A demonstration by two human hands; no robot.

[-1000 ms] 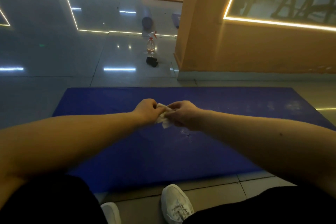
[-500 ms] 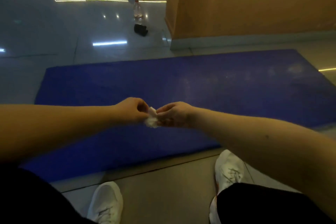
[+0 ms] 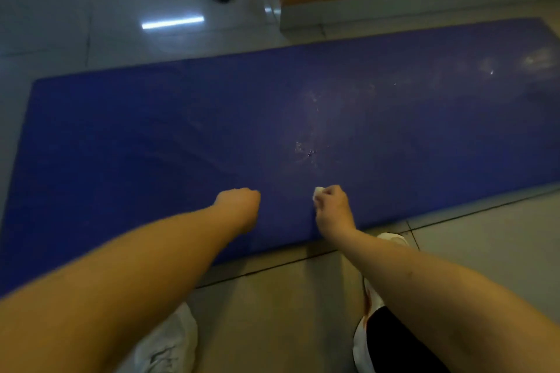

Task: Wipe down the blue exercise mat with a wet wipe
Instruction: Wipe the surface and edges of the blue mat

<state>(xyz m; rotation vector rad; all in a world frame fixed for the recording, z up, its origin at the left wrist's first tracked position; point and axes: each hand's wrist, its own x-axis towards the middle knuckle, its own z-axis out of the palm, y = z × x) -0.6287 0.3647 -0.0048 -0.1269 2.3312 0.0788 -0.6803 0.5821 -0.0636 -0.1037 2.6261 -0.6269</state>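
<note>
blue exercise mat [image 3: 151, 145] lies flat on the tiled floor [image 3: 281, 312]. over its near edge the right hand [image 3: 333, 207] pinches a balled white wet wipe [image 3: 318, 192]; the left hand [image 3: 239, 206], just beside, is curled into a fist.

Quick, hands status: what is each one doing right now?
Left hand: closed in a fist, nothing visible in it.
Right hand: closed on the white wet wipe.
</note>
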